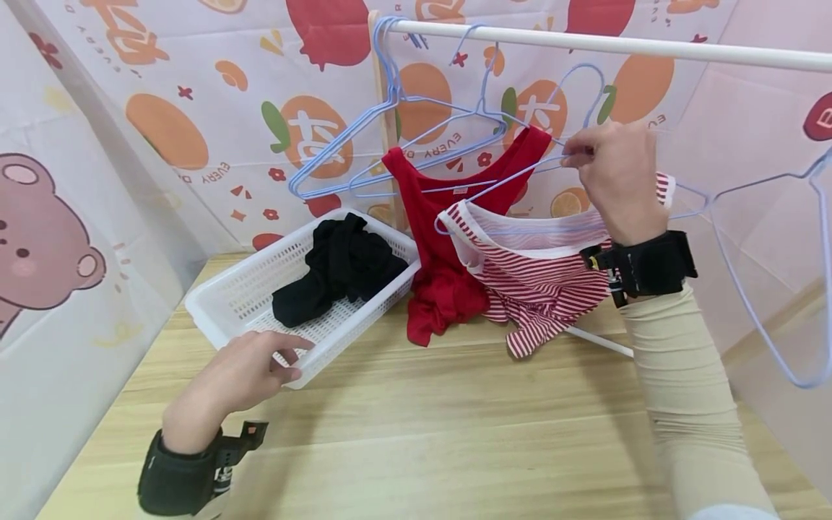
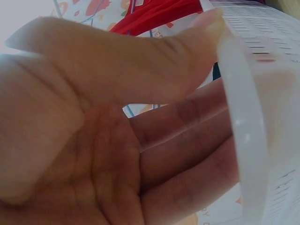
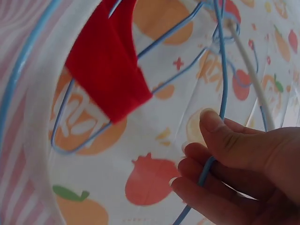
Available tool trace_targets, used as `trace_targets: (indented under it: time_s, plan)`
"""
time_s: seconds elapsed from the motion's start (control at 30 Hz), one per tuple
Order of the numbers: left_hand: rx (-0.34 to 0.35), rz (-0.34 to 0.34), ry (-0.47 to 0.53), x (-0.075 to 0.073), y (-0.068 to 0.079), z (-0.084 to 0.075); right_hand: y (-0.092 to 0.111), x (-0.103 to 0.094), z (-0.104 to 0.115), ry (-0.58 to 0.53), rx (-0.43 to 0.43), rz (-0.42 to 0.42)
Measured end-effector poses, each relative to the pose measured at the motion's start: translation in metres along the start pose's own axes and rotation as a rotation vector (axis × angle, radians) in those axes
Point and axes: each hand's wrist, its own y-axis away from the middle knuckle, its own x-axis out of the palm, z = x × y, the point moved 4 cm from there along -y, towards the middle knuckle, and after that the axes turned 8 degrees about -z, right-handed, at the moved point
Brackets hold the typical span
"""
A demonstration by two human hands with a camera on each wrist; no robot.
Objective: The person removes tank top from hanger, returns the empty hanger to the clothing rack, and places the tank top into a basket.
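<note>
My left hand (image 1: 243, 372) grips the near rim of a white plastic basket (image 1: 203, 314); in the left wrist view the thumb (image 2: 187, 56) lies on one side of the rim and the fingers pass behind it. A crumpled black garment (image 1: 338, 271) lies inside. With my right hand (image 1: 614, 170) I pinch the wire of a blue hanger (image 1: 593, 68) just below its hook, which is off the rail. From that hanger hangs a red-and-white striped garment (image 1: 552, 282), its lower part bunched near the table. Left of it a red sleeveless top (image 1: 445, 274) hangs on another blue hanger (image 1: 484, 79).
A white rail (image 1: 585, 45) crosses the top, borne by a wooden post (image 1: 383, 94) at left. Several bare blue hangers (image 1: 338, 155) hang at its left end, and one bare hanger (image 1: 747, 303) at far right. Below is a wooden table (image 1: 416, 448), with fruit-patterned cloth (image 1: 260, 43) behind.
</note>
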Motion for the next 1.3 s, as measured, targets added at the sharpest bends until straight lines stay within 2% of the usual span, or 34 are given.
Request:
trace_targets:
  time_s: [0.27,0.6,0.93,1.1,1.3]
  plan:
    - [-0.016,0.025,0.004,0.003,0.000,0.000,0.018,0.006,0.021,-0.050,-0.058,0.018]
    - [-0.025,0.011,0.009,0.005,0.004,0.001,0.030,0.012,0.044,-0.052,-0.126,0.063]
    - [-0.027,0.010,0.005,0.003,0.002,0.000,0.045,0.019,0.051,-0.122,-0.162,0.077]
    - [-0.034,0.015,0.002,0.002,0.001,0.000,0.053,0.022,0.054,-0.110,-0.206,0.066]
    - [-0.052,0.026,0.004,0.000,0.000,-0.001,0.064,0.026,0.053,-0.131,-0.192,0.124]
